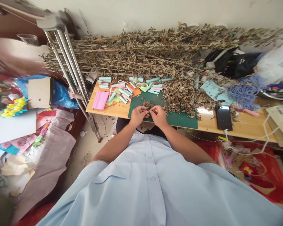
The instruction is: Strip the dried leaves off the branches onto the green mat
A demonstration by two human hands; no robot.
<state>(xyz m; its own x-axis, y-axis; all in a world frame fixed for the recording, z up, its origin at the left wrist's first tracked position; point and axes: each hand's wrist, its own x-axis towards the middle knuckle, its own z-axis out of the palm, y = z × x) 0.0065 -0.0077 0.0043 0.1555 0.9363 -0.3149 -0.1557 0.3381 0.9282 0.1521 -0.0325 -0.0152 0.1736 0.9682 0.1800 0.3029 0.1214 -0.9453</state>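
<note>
The left hand (138, 116) and right hand (159, 115) meet over the near edge of the mat (184, 121), fingers pinching a scrap (149, 112) between their tips, probably leaf, though too small to be sure. A small heap (147, 104) lies just on the fingers' far side, the larger pile (182, 95) to the right.

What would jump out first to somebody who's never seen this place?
Probably the long heap of dried leafy stalks across the back of the table. Next, the metal crutches by the table's left end. At the front, the left hand and right hand nearly meet, fingertips close together, over the green mat.
</note>
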